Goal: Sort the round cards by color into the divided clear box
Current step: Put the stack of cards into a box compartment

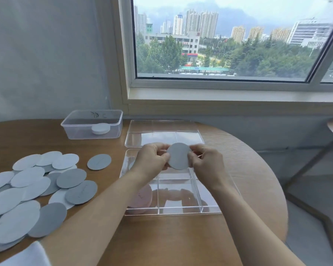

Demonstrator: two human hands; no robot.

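- We see the left hand and the right hand both pinching one grey card by its opposite edges, thumbs on the face towards us and fingers curled behind.
- The card is held in the air above the far half of the divided clear box, not touching it.
- Its flat face is turned towards us and stands nearly upright. Being round, it has no long axis that we can name.
- In the box's near-left compartment lie pink cards.
- Just behind the box sits a second clear tray, their edges close together.
- To its left, near the wall, is a small clear tub with a white disc inside.
- The pile of cards, white and grey, overlapping, fills the left of the surface and runs out of view at the left.
- A lone grey card lies between pile and box.
- Bare wood shows in front of the box and in a band on its right, up to the surface's curved edge.
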